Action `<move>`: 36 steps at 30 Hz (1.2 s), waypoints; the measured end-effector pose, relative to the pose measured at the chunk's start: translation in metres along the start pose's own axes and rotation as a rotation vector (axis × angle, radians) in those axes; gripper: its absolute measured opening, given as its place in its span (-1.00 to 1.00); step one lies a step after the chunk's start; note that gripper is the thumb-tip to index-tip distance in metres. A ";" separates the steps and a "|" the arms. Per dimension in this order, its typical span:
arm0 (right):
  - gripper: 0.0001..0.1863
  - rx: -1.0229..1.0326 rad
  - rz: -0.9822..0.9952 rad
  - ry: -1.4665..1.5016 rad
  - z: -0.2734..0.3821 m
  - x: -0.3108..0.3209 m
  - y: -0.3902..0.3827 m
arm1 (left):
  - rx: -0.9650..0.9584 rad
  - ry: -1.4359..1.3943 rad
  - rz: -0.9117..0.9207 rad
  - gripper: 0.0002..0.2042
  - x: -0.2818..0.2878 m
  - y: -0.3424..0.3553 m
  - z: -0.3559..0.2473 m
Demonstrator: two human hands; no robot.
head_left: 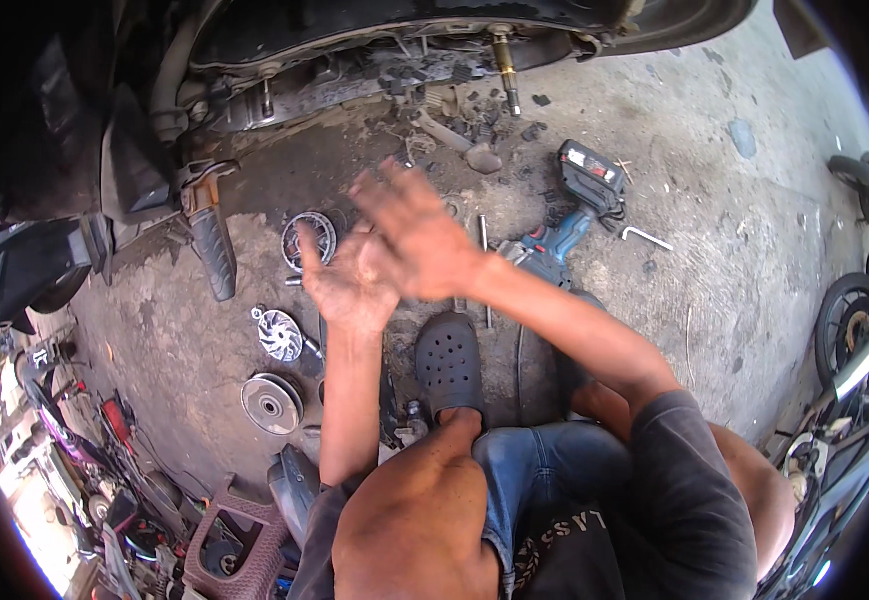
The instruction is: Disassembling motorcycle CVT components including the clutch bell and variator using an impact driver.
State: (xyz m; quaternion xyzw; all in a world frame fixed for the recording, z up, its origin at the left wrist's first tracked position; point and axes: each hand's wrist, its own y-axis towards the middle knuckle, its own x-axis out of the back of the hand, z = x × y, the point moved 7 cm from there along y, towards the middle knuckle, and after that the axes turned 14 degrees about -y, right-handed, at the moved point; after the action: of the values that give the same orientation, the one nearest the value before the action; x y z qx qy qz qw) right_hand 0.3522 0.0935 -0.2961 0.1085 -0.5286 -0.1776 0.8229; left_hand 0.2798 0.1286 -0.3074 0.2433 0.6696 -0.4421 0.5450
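My left hand (347,288) is held palm up above the floor, thumb stretched out, its other fingers partly behind my right hand. Slightly blurred by motion, my right hand (420,235) crosses over the left palm with fingers extended; the two appear to touch. Nothing shows in either hand. Just beyond my left thumb lies a round metal drum (310,241). Nearer to me are a finned fan pulley (280,336) and a smooth metal pulley disc (273,403). A blue cordless impact wrench (553,243) with a black battery (592,172) rests right of my hands.
A dark motorcycle underside (405,35) spans the far edge, its footpeg (213,240) jutting out at left. A hex key (647,238) and a metal rod (485,270) lie on the concrete. A brown plastic stool (240,535) stands lower left; a motorcycle wheel (852,335) is at right.
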 end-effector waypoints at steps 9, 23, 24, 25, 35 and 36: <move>-0.36 -0.412 -0.241 -0.570 -0.108 0.004 0.066 | -0.375 0.854 -0.178 -0.60 -0.008 0.041 -0.035; -0.21 -0.490 0.088 -0.257 -0.093 -0.015 0.108 | -0.483 0.957 -0.259 -0.72 0.007 0.050 -0.060; -0.21 -0.491 0.090 -0.258 -0.097 -0.020 0.111 | -0.467 0.952 -0.266 -0.72 0.009 0.049 -0.060; -0.21 -0.436 0.135 -0.267 -0.098 -0.027 0.116 | -0.451 0.947 -0.272 -0.72 0.011 0.048 -0.059; -0.56 -0.354 -0.064 -0.516 -0.087 -0.016 0.096 | -0.465 0.935 -0.332 -0.72 0.027 0.038 -0.073; -0.56 -0.355 -0.064 -0.520 -0.095 -0.017 0.094 | -0.459 0.938 -0.322 -0.73 0.026 0.040 -0.070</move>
State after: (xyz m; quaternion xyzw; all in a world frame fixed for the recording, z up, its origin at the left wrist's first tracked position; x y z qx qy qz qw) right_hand 0.4490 0.1858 -0.3159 -0.0694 -0.6784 -0.3149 0.6602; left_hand 0.2689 0.2039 -0.3439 0.1836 0.9489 -0.2065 0.1523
